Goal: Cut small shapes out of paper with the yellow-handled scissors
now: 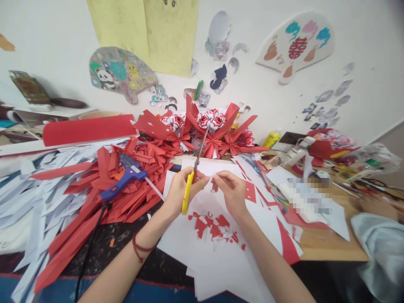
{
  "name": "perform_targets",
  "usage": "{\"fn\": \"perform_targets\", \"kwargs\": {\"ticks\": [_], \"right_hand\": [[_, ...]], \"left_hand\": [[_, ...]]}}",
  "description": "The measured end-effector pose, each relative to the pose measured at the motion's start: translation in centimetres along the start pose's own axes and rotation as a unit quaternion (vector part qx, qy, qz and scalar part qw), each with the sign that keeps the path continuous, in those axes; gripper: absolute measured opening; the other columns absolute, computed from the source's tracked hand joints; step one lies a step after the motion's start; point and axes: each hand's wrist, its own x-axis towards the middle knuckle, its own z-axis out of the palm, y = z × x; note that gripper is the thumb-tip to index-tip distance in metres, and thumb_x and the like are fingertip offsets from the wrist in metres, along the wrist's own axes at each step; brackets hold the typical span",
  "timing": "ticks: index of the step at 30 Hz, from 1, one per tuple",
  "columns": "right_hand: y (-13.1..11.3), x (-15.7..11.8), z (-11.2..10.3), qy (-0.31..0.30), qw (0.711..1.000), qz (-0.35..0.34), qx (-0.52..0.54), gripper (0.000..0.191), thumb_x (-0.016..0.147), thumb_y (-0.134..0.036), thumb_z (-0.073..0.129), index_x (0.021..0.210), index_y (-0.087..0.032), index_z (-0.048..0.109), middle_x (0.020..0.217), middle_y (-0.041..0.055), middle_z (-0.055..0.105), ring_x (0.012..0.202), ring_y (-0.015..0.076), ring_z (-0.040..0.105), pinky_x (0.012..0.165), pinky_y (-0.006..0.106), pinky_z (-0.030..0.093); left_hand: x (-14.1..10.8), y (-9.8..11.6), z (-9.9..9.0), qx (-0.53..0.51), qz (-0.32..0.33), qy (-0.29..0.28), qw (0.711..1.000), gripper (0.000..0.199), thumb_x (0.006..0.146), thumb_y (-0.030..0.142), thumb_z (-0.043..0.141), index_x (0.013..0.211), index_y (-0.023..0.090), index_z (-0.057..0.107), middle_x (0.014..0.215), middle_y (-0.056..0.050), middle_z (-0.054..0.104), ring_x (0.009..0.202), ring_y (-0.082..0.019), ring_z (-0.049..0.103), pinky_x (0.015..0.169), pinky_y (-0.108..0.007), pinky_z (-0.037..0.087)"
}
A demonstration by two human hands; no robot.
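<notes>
My left hand (181,189) is closed around yellow-handled scissors (188,191), their long blades pointing up and away from me. Close beside it, my right hand (229,189) has thumb and fingers pinched together; a tiny pale bit shows at the fingertips, too small to name. Below both hands, red and white paper scraps (214,227) lie on white paper sheets (221,269). Just beyond the scissors' tips stand red paper bouquets with red-and-white paper flowers (212,119).
A blue glue gun (124,179) rests on folded red paper strips (142,155) at left, beside many white strips (47,198). A red paper roll (88,129) lies behind. At right, another person's sleeve (378,248) and hand are on the wooden table (334,252).
</notes>
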Motion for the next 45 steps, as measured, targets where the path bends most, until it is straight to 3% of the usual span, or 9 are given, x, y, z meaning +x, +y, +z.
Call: {"fn": "perform_targets", "kwargs": {"ticks": [9, 15, 21, 24, 27, 34, 39, 45], "right_hand": [[-0.1, -0.1, -0.1, -0.044, 0.999, 0.011, -0.001, 0.01, 0.075, -0.027, 0.069, 0.073, -0.018, 0.065, 0.069, -0.0003, 0.063, 0.054, 0.011, 0.056, 0.052, 0.026, 0.046], [-0.1, 0.2, -0.4, -0.018, 1.0, 0.011, 0.023, 0.009, 0.078, -0.027, 0.066, 0.079, -0.019, 0.068, 0.061, -0.0012, 0.063, 0.052, 0.0114, 0.056, 0.052, 0.027, 0.046], [-0.2, 0.1, -0.5, -0.034, 0.999, 0.035, 0.006, 0.01, 0.073, -0.028, 0.07, 0.075, -0.018, 0.068, 0.065, -0.0006, 0.063, 0.051, 0.0106, 0.056, 0.049, 0.025, 0.046], [-0.2, 0.0, -0.6, -0.045, 0.998, 0.044, 0.004, 0.011, 0.072, -0.028, 0.071, 0.075, -0.018, 0.068, 0.065, -0.0005, 0.063, 0.052, 0.0109, 0.057, 0.05, 0.025, 0.046], [-0.1, 0.1, -0.7, -0.012, 0.999, 0.04, 0.014, 0.01, 0.071, -0.026, 0.073, 0.074, -0.018, 0.068, 0.063, -0.0005, 0.064, 0.052, 0.0113, 0.057, 0.051, 0.026, 0.047], [0.1, 0.7, -0.9, 0.126, 0.989, -0.009, 0.073, 0.01, 0.073, -0.025, 0.071, 0.079, -0.018, 0.066, 0.067, -0.0006, 0.065, 0.058, 0.0114, 0.06, 0.059, 0.028, 0.049], [0.3, 0.7, -0.9, 0.138, 0.987, -0.009, 0.084, 0.011, 0.073, -0.025, 0.072, 0.079, -0.018, 0.066, 0.076, 0.0005, 0.066, 0.072, 0.0132, 0.063, 0.073, 0.03, 0.051], [0.5, 0.5, -0.5, 0.121, 0.988, 0.001, 0.091, 0.014, 0.071, -0.021, 0.074, 0.083, -0.018, 0.067, 0.083, 0.0016, 0.069, 0.081, 0.0153, 0.064, 0.08, 0.032, 0.052]], "left_hand": [[-0.2, 0.7, -0.3, -0.009, 0.033, 0.012, 0.999, 0.026, 0.071, 0.038, 0.067, 0.075, 0.016, 0.053, 0.074, 0.0, 0.061, 0.063, -0.01, 0.051, 0.059, -0.021, 0.042], [-0.2, 0.4, -0.3, -0.014, 0.041, 0.005, 0.999, 0.024, 0.071, 0.035, 0.067, 0.075, 0.016, 0.053, 0.075, 0.0, 0.059, 0.064, -0.009, 0.05, 0.059, -0.021, 0.041], [-0.1, 0.5, -0.2, -0.001, 0.036, 0.012, 0.999, 0.027, 0.071, 0.04, 0.066, 0.076, 0.017, 0.052, 0.077, 0.0, 0.06, 0.063, -0.01, 0.051, 0.059, -0.022, 0.042], [-0.1, 0.5, -0.4, 0.046, 0.038, 0.034, 0.998, 0.028, 0.073, 0.042, 0.064, 0.078, 0.017, 0.053, 0.075, 0.0, 0.06, 0.062, -0.01, 0.051, 0.059, -0.022, 0.04], [0.0, 0.4, -1.1, 0.153, 0.036, 0.052, 0.986, 0.029, 0.078, 0.046, 0.058, 0.08, 0.018, 0.054, 0.07, 0.002, 0.056, 0.06, -0.011, 0.048, 0.057, -0.023, 0.037], [0.7, 0.1, -2.3, 0.344, 0.062, -0.028, 0.936, 0.04, 0.078, 0.052, 0.053, 0.093, 0.015, 0.049, 0.086, -0.007, 0.055, 0.076, -0.02, 0.052, 0.065, -0.031, 0.039], [0.4, -0.4, -1.9, 0.35, 0.071, -0.099, 0.929, 0.041, 0.078, 0.056, 0.053, 0.091, 0.018, 0.049, 0.086, -0.007, 0.057, 0.075, -0.021, 0.052, 0.064, -0.031, 0.039], [0.4, -1.0, -1.5, 0.374, 0.067, -0.089, 0.921, 0.045, 0.078, 0.059, 0.052, 0.1, 0.019, 0.049, 0.086, -0.006, 0.058, 0.073, -0.021, 0.054, 0.063, -0.03, 0.038]]}}
